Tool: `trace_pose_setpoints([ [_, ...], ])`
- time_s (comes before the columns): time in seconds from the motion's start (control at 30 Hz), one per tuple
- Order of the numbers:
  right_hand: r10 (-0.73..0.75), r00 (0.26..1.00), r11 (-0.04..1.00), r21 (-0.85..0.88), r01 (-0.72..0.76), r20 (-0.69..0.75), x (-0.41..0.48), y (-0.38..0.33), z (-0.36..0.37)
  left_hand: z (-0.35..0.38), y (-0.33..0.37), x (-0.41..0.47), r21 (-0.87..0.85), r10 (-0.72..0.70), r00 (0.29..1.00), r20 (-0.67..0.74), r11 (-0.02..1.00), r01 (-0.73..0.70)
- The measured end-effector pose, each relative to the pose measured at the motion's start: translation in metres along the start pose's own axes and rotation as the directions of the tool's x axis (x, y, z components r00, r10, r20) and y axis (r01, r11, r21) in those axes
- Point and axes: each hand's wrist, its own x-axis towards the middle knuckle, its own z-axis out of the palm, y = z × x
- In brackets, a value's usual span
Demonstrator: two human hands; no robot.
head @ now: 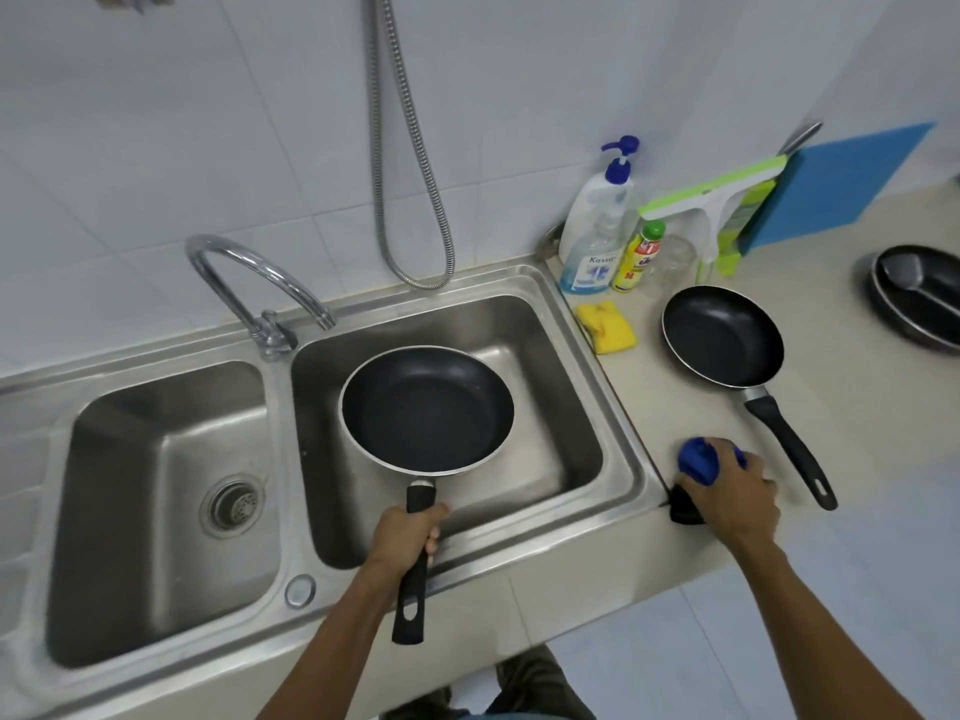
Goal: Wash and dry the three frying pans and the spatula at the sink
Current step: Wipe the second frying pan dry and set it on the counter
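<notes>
Two frying pans sit in plain view, with what looks like a third pan (917,298) at the far right edge of the counter, holding a dark utensil whose kind I cannot tell. The nearest pan (427,407) hangs level over the right basin (566,407) of the steel double sink, its dark inside facing up. The left hand (402,537) is wrapped around its black handle just behind the pan body, and the rest of the handle sticks out toward the person. The second pan (723,343) rests upright on the beige counter (857,459) to the right of the sink, its handle pointing toward the counter's front edge. Just beside that handle, the right hand (732,493) is closed over a blue cloth (698,459), pressing it on the counter near the sink's corner; something dark shows under the hand, and I cannot tell what it is. A yellow sponge (607,327) lies on the counter between the basin rim and the second pan. Behind it stand a pump bottle (597,226), a small yellow bottle (636,259) and a green-and-white squeegee (711,200). The curved tap (260,275) rises between the two basins, and a metal hose (410,148) hangs down the tiled wall. The left basin (156,485) shows its drain.
</notes>
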Motion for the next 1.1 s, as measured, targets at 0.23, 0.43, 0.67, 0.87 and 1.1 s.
trace_pose_setpoints([
  [0.23,-0.222,0.973,0.929,0.292,0.23,-0.06,-0.014,-0.079,-0.005,-0.01,0.0,-0.004,0.052,0.039,0.999,0.036,0.998,-0.041],
  [0.43,-0.572,0.819,0.696,0.499,0.517,-0.05,-0.058,-0.239,-0.004,-0.024,0.003,-0.014,0.056,0.083,0.995,0.059,0.995,-0.086],
  [0.67,-0.791,0.589,0.595,0.43,0.679,0.165,-0.107,-0.333,0.039,-0.039,0.011,-0.023,0.03,0.09,0.994,0.06,0.995,-0.092],
  [0.87,-0.886,0.317,0.384,0.153,0.91,0.339,-0.107,-0.31,0.08,-0.046,0.012,-0.037,0.139,0.189,0.981,0.044,0.971,-0.193],
  [1.1,-0.942,0.321,0.315,-0.071,0.946,0.097,-0.079,-0.382,0.091,-0.051,0.041,-0.038,0.045,0.231,0.973,-0.009,0.972,-0.23],
])
